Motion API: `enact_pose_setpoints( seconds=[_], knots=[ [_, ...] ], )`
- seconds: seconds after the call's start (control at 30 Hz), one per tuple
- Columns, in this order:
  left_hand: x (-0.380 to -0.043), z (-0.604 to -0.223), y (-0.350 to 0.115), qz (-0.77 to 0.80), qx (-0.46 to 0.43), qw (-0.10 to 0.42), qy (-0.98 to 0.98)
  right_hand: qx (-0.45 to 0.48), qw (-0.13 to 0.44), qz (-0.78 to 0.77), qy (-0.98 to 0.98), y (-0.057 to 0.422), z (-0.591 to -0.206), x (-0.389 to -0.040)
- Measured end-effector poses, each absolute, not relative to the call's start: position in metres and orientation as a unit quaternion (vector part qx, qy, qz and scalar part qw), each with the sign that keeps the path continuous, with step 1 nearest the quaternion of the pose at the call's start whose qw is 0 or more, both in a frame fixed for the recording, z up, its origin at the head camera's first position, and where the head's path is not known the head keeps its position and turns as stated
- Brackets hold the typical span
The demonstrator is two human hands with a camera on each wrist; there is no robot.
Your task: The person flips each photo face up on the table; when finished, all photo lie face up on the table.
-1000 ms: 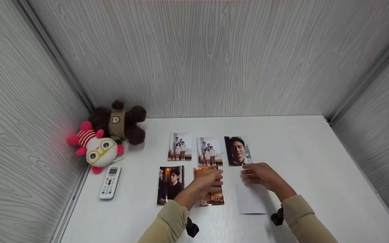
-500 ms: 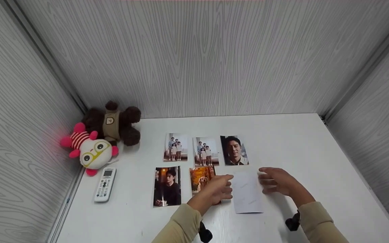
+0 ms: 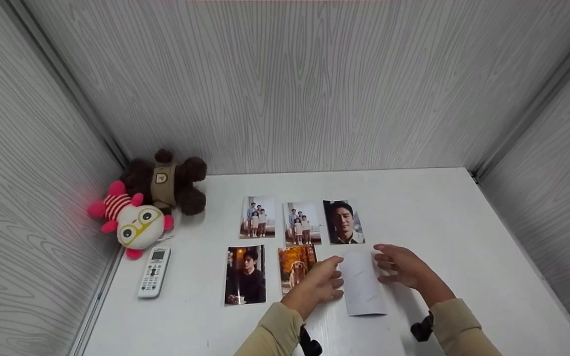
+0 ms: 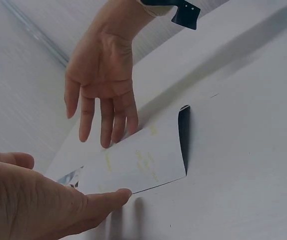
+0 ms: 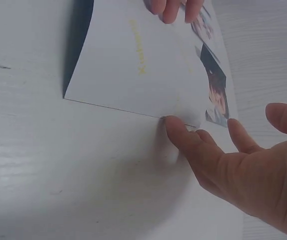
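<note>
A photo lying face down, its white back marked with faint yellow print, sits at the right of the lower row, with its near end curled up off the table. Along its left edge is my left hand, fingers fairly straight, a fingertip at the edge in the left wrist view. My right hand is on the opposite side, fingers loosely extended; one fingertip meets the photo's edge in the right wrist view. Partly behind the left hand lies a photo of a dog among autumn leaves.
A portrait photo and two family photos, one left and one middle, form the upper row. Lower left is a photo of a seated person. A remote control, a pink-and-white plush toy and a brown plush lie at left.
My left hand has moved right, from over the dog photo to the face-down photo's left edge. My right hand has shifted from that photo's top end to its right side.
</note>
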State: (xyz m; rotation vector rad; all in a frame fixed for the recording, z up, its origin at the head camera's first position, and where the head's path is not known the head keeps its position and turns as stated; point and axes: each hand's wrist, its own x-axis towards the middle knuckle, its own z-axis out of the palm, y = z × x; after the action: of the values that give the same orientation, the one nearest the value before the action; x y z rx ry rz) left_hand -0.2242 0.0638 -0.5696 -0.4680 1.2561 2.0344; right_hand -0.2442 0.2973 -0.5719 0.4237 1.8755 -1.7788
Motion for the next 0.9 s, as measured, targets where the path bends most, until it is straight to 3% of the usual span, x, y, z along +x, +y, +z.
enact_pose_setpoints(
  seconds=[0.9],
  knots=[
    [-0.2180, -0.5738, 0.0722, 0.769, -0.160, 0.314, 0.533, 0.184, 0.245, -0.683, 0.663, 0.2953, -0.5743, -0.2399]
  ],
)
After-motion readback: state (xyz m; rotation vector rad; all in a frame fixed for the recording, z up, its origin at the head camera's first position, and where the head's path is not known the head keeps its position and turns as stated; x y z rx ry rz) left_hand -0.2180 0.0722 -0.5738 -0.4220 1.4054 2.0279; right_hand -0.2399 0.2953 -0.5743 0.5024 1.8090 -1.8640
